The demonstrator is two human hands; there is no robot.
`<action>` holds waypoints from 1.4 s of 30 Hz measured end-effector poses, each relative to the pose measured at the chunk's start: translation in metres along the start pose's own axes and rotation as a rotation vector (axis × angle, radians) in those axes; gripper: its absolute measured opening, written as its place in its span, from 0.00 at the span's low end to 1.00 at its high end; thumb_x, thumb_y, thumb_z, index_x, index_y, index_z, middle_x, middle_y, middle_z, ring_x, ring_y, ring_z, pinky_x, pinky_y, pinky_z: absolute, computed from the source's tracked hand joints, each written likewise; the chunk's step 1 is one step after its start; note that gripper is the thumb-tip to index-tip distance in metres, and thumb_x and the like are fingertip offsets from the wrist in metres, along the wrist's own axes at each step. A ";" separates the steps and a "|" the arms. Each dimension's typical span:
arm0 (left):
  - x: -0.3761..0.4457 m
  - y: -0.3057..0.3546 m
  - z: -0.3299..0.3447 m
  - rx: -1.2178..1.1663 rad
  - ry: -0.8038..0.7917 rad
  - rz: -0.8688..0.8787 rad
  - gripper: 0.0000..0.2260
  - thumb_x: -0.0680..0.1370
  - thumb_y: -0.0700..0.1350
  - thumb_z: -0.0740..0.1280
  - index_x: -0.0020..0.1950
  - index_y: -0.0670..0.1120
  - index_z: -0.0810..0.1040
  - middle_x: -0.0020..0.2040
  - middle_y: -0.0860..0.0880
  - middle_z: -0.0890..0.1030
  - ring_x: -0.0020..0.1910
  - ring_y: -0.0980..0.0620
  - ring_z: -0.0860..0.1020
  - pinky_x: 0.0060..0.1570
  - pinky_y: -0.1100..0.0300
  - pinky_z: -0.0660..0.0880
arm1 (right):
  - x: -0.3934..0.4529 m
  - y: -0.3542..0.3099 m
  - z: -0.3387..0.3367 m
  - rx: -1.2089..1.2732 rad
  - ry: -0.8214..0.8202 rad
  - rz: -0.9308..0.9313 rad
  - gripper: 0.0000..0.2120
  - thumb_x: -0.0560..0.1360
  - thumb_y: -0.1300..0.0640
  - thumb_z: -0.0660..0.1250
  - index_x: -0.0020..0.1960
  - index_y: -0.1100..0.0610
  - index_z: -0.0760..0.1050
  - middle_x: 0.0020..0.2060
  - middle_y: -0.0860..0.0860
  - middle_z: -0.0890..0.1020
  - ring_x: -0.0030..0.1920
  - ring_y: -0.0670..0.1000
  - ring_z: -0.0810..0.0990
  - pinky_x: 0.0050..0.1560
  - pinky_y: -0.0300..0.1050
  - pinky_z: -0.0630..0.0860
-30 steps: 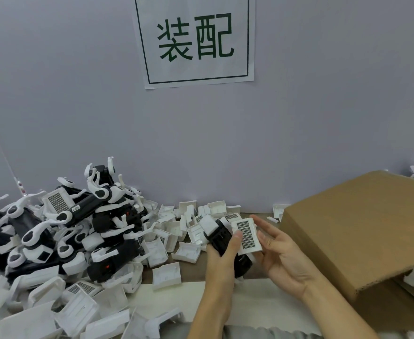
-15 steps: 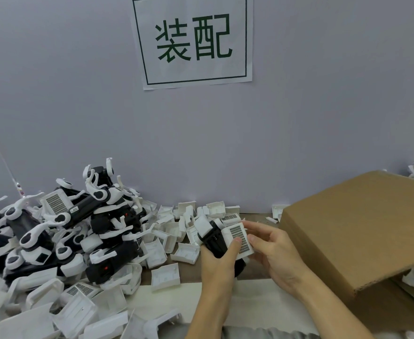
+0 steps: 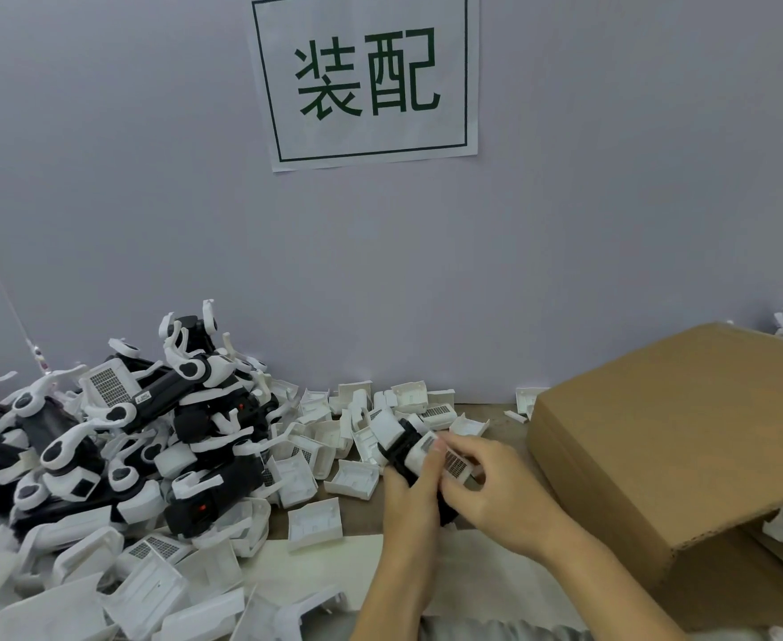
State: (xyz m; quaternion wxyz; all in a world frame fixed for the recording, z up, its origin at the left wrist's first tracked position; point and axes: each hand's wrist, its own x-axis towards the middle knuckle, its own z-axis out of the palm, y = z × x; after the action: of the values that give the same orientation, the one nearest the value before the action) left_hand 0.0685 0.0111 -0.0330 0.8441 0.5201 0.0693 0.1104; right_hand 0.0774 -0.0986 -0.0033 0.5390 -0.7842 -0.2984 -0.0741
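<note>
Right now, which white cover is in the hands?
The grilled cover pinched by the right hand against the black body in the left hand; the others lie loose.

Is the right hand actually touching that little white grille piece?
Touching. The head view shows the right hand with its fingers curled over the white grille piece, pressing it against the black part that the left hand grips.
</note>
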 end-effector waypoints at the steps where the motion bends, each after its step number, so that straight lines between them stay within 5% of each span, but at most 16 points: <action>1: 0.001 0.000 0.000 0.004 0.012 -0.009 0.15 0.79 0.47 0.70 0.65 0.49 0.76 0.50 0.47 0.87 0.46 0.49 0.86 0.33 0.60 0.80 | 0.000 0.001 0.002 -0.010 -0.008 -0.014 0.05 0.77 0.59 0.66 0.50 0.53 0.80 0.40 0.51 0.84 0.40 0.53 0.82 0.39 0.52 0.82; 8: 0.000 0.004 0.001 -0.005 0.014 -0.063 0.13 0.83 0.51 0.63 0.61 0.46 0.80 0.47 0.45 0.87 0.44 0.49 0.86 0.34 0.57 0.79 | 0.001 0.011 0.009 -0.087 0.179 0.011 0.06 0.77 0.53 0.69 0.51 0.44 0.81 0.41 0.42 0.85 0.40 0.43 0.83 0.36 0.34 0.78; 13: -0.003 0.004 0.000 0.055 -0.028 -0.043 0.14 0.84 0.40 0.58 0.65 0.45 0.80 0.55 0.40 0.85 0.48 0.44 0.82 0.36 0.56 0.76 | 0.001 0.020 0.006 -0.104 0.410 0.101 0.12 0.76 0.55 0.70 0.43 0.36 0.76 0.44 0.42 0.82 0.47 0.37 0.79 0.43 0.28 0.72; 18: 0.000 0.000 -0.002 0.134 0.021 0.018 0.12 0.84 0.41 0.61 0.65 0.48 0.79 0.56 0.43 0.85 0.46 0.49 0.80 0.42 0.57 0.73 | 0.001 0.021 0.005 -0.028 0.497 0.076 0.18 0.77 0.56 0.71 0.39 0.34 0.74 0.38 0.26 0.80 0.47 0.24 0.75 0.43 0.18 0.67; 23: -0.002 0.001 -0.001 0.188 -0.002 0.064 0.11 0.83 0.39 0.63 0.58 0.54 0.81 0.49 0.51 0.87 0.47 0.53 0.85 0.43 0.59 0.77 | 0.003 0.024 0.010 -0.052 0.402 0.051 0.14 0.76 0.55 0.72 0.42 0.35 0.79 0.43 0.34 0.83 0.46 0.37 0.82 0.42 0.27 0.74; 28: -0.003 0.001 0.001 0.185 -0.021 0.047 0.14 0.84 0.39 0.61 0.59 0.55 0.81 0.51 0.50 0.87 0.52 0.51 0.85 0.51 0.56 0.78 | 0.002 0.023 0.009 -0.084 0.422 0.042 0.12 0.76 0.53 0.71 0.43 0.35 0.78 0.43 0.39 0.84 0.47 0.36 0.81 0.45 0.27 0.74; 33: -0.003 0.003 0.001 0.116 0.007 0.048 0.11 0.83 0.40 0.62 0.60 0.48 0.83 0.52 0.48 0.87 0.54 0.49 0.84 0.54 0.54 0.80 | 0.001 0.020 0.009 -0.094 0.295 0.066 0.03 0.76 0.54 0.72 0.44 0.48 0.85 0.37 0.42 0.85 0.38 0.42 0.82 0.37 0.33 0.76; 39: -0.003 0.002 0.000 0.122 -0.012 0.046 0.09 0.82 0.43 0.66 0.59 0.46 0.83 0.51 0.48 0.87 0.51 0.51 0.85 0.52 0.56 0.79 | 0.000 0.020 0.011 -0.127 0.335 0.068 0.04 0.77 0.52 0.70 0.45 0.48 0.84 0.38 0.46 0.85 0.40 0.45 0.82 0.41 0.44 0.79; 42: -0.002 0.001 -0.002 0.116 0.042 0.091 0.09 0.80 0.45 0.70 0.59 0.46 0.82 0.51 0.48 0.87 0.54 0.49 0.84 0.59 0.52 0.79 | -0.001 0.015 0.007 -0.023 0.228 0.029 0.04 0.77 0.51 0.72 0.47 0.43 0.85 0.38 0.43 0.86 0.39 0.44 0.84 0.38 0.38 0.78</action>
State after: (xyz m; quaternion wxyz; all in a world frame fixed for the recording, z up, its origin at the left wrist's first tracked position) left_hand 0.0657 0.0126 -0.0329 0.8052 0.5681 0.0698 0.1553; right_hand 0.0834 -0.0970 -0.0187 0.5612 -0.7812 -0.2230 -0.1584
